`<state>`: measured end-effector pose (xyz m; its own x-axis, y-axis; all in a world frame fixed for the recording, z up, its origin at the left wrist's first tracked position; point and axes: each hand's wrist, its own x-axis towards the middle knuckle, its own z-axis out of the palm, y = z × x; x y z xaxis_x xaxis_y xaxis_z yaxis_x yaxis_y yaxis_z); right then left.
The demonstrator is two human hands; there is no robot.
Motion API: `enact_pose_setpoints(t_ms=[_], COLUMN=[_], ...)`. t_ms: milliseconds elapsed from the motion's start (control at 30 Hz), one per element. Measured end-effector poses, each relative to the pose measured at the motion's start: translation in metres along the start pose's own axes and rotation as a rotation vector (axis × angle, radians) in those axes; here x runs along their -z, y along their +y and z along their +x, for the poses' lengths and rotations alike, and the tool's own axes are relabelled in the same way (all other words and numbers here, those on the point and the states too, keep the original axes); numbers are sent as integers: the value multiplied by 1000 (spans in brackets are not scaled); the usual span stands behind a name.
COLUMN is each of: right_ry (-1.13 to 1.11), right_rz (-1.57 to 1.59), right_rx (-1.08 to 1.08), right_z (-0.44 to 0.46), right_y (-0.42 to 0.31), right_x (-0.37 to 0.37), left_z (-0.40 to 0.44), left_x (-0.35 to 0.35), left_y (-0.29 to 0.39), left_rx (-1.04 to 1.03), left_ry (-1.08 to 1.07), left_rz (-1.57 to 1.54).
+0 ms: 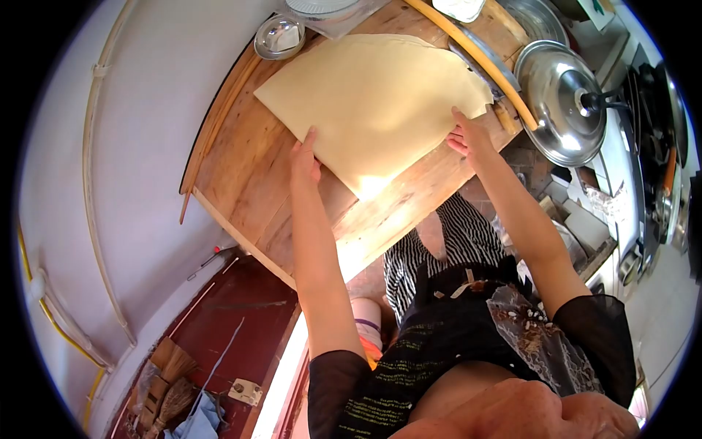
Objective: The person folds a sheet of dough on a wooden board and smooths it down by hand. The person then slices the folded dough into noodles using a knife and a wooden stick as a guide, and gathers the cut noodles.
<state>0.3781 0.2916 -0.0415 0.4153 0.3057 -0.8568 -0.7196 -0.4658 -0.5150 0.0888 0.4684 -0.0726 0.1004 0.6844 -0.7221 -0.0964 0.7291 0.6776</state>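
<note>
A large, thin, pale yellow sheet [373,102], folded with layered edges at the back, lies over the wooden board [241,175]. My left hand [306,155] pinches its near left edge, with the thumb on top and the fingers curled beneath. At the near right edge, my right hand [466,135] holds the sheet between thumb and curled fingers. The sheet's near corner, bright with sunlight, points toward me between my hands. A long wooden rolling pin [479,55] lies along the right side, behind the sheet.
A small metal bowl [279,36] sits at the back left of the board. To the right is a large pan with a shiny metal lid [559,102]. Pipes [91,146] run along the left wall. Brushes [172,377] hang at the lower left, by a red door [227,314].
</note>
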Motion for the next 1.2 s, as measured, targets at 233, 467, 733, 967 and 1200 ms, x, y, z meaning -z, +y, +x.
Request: enact_pose_setpoints(t_ms=[233,467,733,967,1200], right_ry=[63,-6,-16,-84,-109], right_rz=[39,-111,-129,-186,-318], right_rx=[271,36,57,129,68], right_z=[27,-10,4,-10,-15], right_y=[37,36,50,55,63], right_x=[32,4,-28,-14,-4], left_z=[-1,-14,-38,-99,-145], left_x=[12,8,2,19,56], left_y=[-13,-14,-35,-96,-136], left_rx=[-60,-29,-182,-213,-44], left_ry=[6,-53,98,164,193], left_rz=[-17,150,-10,-232,-475])
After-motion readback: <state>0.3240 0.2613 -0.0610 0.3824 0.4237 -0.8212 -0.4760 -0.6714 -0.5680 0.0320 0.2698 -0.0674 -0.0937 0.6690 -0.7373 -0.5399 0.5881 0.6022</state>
